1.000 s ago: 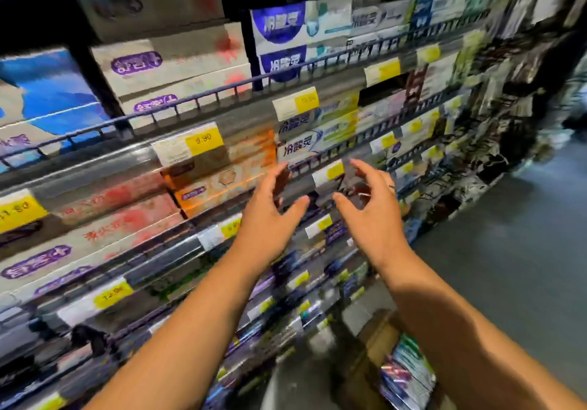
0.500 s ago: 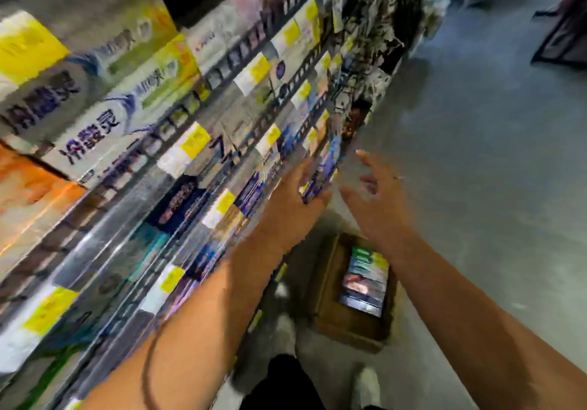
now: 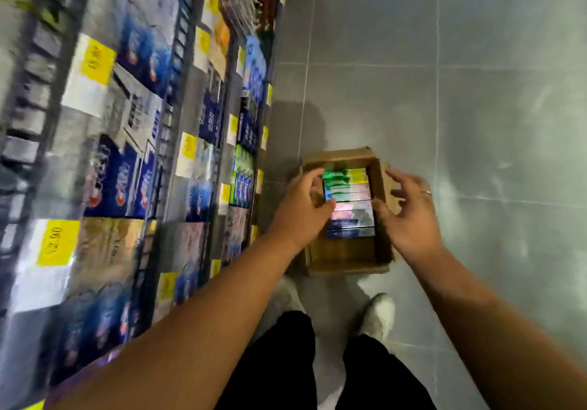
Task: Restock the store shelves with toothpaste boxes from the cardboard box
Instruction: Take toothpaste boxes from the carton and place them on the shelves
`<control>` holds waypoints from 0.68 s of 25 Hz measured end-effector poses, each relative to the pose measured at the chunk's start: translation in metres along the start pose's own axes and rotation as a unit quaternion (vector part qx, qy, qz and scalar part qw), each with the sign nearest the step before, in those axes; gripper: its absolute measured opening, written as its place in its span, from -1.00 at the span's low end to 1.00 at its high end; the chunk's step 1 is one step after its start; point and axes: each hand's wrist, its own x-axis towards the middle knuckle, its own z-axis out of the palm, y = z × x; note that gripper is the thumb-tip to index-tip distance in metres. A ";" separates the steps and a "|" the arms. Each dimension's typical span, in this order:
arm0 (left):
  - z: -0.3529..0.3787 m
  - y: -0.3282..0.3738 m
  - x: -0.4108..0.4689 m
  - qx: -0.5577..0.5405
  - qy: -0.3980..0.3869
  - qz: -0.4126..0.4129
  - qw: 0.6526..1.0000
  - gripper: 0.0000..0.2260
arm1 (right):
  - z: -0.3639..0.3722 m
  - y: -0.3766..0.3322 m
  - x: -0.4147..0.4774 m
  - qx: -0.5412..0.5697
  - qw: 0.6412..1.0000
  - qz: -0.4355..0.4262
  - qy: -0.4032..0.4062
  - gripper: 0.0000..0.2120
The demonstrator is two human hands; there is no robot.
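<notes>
An open brown cardboard box [image 3: 346,255] sits on the grey floor beside the shelves. Inside it lies a row of toothpaste boxes [image 3: 349,200], green at the far end, pink and dark blue nearer me. My left hand [image 3: 301,209] hovers over the box's left side, fingers loosely curled, holding nothing. My right hand [image 3: 406,216] hangs above the right wall of the box with fingers spread and empty. The store shelves [image 3: 127,155] fill the left of the view, stocked with blue, gold and green boxes behind yellow price tags; they look blurred.
Grey tiled floor [image 3: 476,92] stretches to the right of the box. My dark trousers [image 3: 286,362] and white shoes [image 3: 378,314] show just below the cardboard box, close to the shelf base.
The view has swung down from the shelves to the floor. Both empty hands have dropped from shelf height to just above the cardboard box.
</notes>
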 end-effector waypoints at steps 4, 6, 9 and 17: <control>0.078 -0.088 0.041 0.053 -0.024 -0.029 0.998 -0.51 | 0.049 0.109 0.021 -0.052 0.998 0.037 -0.030 -0.53; 0.116 -0.135 0.060 0.096 -0.041 -0.029 0.994 -0.51 | 0.079 0.161 0.034 -0.092 0.994 0.031 -0.050 -0.53; 0.174 -0.211 0.090 0.198 -0.097 -0.009 0.975 -0.51 | 0.131 0.238 0.068 -0.163 0.982 0.037 -0.091 -0.50; 0.276 -0.370 0.171 0.362 -0.179 -0.010 0.915 -0.42 | 0.246 0.397 0.149 -0.305 0.930 -0.053 -0.199 -0.56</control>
